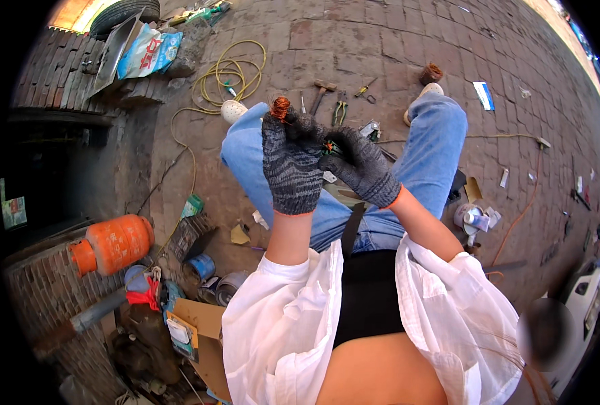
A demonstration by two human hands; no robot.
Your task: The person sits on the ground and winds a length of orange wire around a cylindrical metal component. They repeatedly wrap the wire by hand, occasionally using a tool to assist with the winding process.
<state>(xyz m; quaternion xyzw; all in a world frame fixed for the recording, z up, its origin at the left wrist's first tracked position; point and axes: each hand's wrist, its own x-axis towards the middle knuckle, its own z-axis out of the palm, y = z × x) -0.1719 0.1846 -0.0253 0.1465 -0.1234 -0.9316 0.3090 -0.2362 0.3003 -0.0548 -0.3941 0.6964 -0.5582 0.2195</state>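
Note:
Both my hands wear grey-striped knit gloves with orange cuffs and meet in front of my lap. My left hand [292, 165] is closed, its fingers around a reddish bundle of copper wire [281, 108] that sticks out at the top. Close beside it, my right hand [367, 170] has its fingers bent toward the left. A small piece with green and orange parts [330, 148] shows between the hands; what it belongs to is mostly hidden by the gloves.
On the brick paving ahead lie a hammer [321, 94], green-handled pliers [340, 112] and a yellow hose [229, 74]. Another copper bundle [431, 73] sits by my right foot. At left are an orange gas cylinder [118, 243] and a cardboard box [205, 337].

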